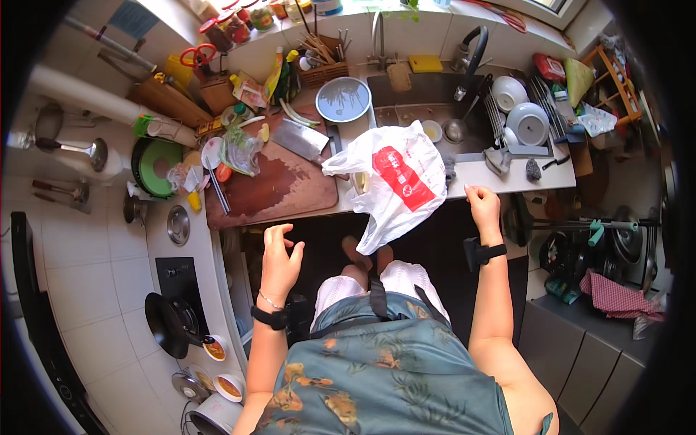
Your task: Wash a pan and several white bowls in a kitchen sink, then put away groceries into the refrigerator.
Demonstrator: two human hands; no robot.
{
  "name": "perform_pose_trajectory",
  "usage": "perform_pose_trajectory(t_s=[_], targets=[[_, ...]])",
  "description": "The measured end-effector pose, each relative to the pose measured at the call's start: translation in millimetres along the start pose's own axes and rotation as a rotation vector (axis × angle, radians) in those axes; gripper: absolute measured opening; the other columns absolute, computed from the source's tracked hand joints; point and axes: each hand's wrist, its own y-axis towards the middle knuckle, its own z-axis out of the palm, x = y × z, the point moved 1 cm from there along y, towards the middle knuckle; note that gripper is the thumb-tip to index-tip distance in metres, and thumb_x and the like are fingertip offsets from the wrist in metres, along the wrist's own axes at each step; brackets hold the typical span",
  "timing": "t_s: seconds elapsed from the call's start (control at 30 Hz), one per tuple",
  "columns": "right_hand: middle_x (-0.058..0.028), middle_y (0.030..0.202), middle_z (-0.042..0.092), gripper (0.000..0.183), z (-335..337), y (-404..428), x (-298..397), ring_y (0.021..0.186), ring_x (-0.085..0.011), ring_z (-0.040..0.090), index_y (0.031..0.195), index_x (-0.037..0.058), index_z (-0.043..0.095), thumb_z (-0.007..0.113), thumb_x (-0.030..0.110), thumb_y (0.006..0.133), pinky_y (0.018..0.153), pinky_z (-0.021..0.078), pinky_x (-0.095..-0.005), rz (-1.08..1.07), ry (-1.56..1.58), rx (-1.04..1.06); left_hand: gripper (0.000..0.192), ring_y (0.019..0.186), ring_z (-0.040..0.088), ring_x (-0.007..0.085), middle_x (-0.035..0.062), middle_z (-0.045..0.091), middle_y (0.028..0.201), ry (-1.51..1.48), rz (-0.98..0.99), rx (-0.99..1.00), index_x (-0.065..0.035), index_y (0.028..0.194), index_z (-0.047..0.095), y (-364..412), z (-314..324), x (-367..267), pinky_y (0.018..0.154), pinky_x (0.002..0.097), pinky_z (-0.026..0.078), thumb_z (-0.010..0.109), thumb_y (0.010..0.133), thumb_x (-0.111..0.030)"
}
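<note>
A white plastic carrier bag [353, 204] with a red printed panel lies crumpled across the counter's front edge, its lower part overhanging. Its contents are mostly hidden. My left hand [280, 261] hovers in front of the wooden cutting board [261, 190], fingers apart and holding nothing. To the right of the bag, my right hand [483, 209] is raised near the counter edge, its fingers curled together with nothing visible in them. A cleaver [300, 140] rests on the board's back right part, beside pieces of scallion [299, 114]. Chopsticks [217, 187] lie along the board's left side.
Behind the bag are a sink [418, 111] with a black faucet [477, 41] and a round lidded container [343, 99]. Washed bowls [527, 124] fill a rack at right. A black wok [166, 325] and bowls of food [228, 387] stand at left.
</note>
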Motion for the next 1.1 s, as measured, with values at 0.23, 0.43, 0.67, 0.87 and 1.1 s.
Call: perform_pose_trajectory(t_s=[0.23, 0.43, 0.67, 0.87, 1.1], targets=[[-0.0213, 0.113, 0.052, 0.032, 24.3, -41.6, 18.6, 0.108, -0.0351, 0.051, 0.101, 0.0003, 0.060, 0.067, 0.013, 0.072, 0.095, 0.0403, -0.0384, -0.221, -0.182, -0.049, 0.051, 0.099, 0.052, 0.0315, 0.0154, 0.049, 0.110, 0.104, 0.309, 0.025, -0.0029, 0.117, 0.047, 87.0, 44.3, -22.7, 0.087, 0.0379, 0.042, 0.069, 0.071, -0.005], [-0.0137, 0.094, 0.063, 0.019, 72.5, 12.4, 122.1, 0.093, -0.0323, 0.056, 0.092, 0.0038, 0.064, 0.062, 0.008, 0.074, 0.084, 0.0439, -0.0388, -0.522, -0.080, 0.185, 0.063, 0.122, 0.041, 0.0311, 0.0123, 0.045, 0.128, 0.276, 0.454, 0.035, -0.0094, 0.124, 0.047, 158.2, 97.1, -18.0, 0.102, 0.0453, 0.030, 0.072, 0.066, -0.010], [-0.0133, 0.084, 0.066, 0.018, 164.1, 70.4, 125.0, 0.082, -0.0321, 0.060, 0.081, 0.0036, 0.068, 0.056, 0.009, 0.070, 0.078, 0.0476, -0.0403, -0.618, -0.525, 0.483, 0.021, 0.109, 0.050, 0.0289, 0.0095, 0.056, 0.109, 0.189, 0.388, 0.062, -0.0055, 0.089, 0.055, 166.0, 121.8, 33.6, 0.100, 0.0487, 0.033, 0.064, 0.070, -0.006], [-0.0315, 0.141, 0.023, 0.059, 146.6, 110.2, 129.9, 0.112, -0.0441, 0.049, 0.129, -0.0072, 0.040, 0.057, 0.015, 0.078, 0.094, 0.0427, -0.0421, -0.229, -0.500, -0.187, 0.019, 0.103, 0.052, 0.0313, 0.0115, 0.057, 0.107, 0.065, 0.322, 0.066, -0.0034, 0.089, 0.054, 167.9, 111.3, 49.5, 0.094, 0.0444, 0.037, 0.062, 0.072, -0.007], [-0.0286, 0.138, 0.029, 0.056, 91.4, 41.4, 75.9, 0.122, -0.0390, 0.042, 0.126, -0.0020, 0.045, 0.066, 0.015, 0.077, 0.094, 0.0430, -0.0365, -0.106, -0.373, -0.033, 0.020, 0.104, 0.052, 0.0327, 0.0132, 0.057, 0.111, -0.097, 0.279, 0.103, -0.0024, 0.088, 0.055, 175.5, 104.8, 70.4, 0.088, 0.0412, 0.041, 0.064, 0.072, -0.008]])
